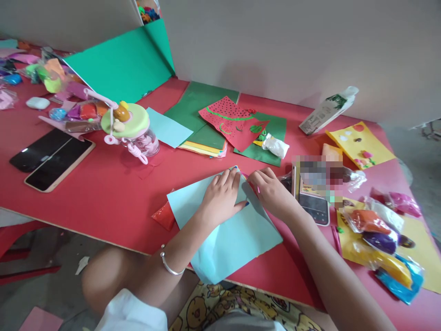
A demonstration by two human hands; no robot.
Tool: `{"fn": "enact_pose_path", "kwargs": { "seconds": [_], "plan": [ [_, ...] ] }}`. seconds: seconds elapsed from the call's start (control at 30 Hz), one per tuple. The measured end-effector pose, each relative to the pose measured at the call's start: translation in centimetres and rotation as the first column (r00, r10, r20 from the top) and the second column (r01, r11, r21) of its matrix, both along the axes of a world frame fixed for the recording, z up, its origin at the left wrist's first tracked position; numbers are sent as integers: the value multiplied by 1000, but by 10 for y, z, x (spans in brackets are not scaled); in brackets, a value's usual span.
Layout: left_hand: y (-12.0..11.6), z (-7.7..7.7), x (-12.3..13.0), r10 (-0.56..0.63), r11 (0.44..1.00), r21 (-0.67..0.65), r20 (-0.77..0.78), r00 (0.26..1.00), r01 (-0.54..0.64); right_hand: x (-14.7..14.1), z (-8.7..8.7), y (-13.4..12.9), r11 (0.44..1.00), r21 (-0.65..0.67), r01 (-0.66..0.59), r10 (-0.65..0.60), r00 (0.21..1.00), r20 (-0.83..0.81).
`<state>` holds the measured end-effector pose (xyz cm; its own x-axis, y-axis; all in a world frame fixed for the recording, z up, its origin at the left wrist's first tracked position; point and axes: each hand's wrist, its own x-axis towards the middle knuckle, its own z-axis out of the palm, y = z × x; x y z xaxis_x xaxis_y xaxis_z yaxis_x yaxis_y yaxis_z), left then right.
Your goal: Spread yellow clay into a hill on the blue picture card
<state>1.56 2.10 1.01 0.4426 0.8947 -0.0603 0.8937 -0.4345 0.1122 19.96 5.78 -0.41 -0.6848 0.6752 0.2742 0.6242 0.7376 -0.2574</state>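
A light blue sheet of paper [237,243] lies aslant at the table's front edge, its lower left corner bent over that edge. My left hand [222,195] rests flat on its upper part, fingers spread and pointing away from me. My right hand [270,191] is at the sheet's upper right edge, fingers curled together; what they hold, if anything, is hidden. A red clay packet [165,215] sits by the sheet's left corner.
Behind are a red watermelon cutout [229,122], green paper [193,103] and a carton [329,110]. At the left stand a lidded jar [129,122] and phones [58,161]. Another phone [315,209] and clay packets [382,241] are at the right.
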Motion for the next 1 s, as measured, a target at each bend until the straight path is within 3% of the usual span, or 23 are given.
{"fn": "enact_pose_path", "kwargs": {
  "seconds": [0.67,1.0],
  "plan": [
    [1,1,-1,-1,1000,-4,7,1000,1,10,8,-12,999,36,-21,15,986,167],
    [1,2,-1,-11,1000,0,8,1000,11,14,15,-22,1000,-6,-23,24,982,186]
  ]
}}
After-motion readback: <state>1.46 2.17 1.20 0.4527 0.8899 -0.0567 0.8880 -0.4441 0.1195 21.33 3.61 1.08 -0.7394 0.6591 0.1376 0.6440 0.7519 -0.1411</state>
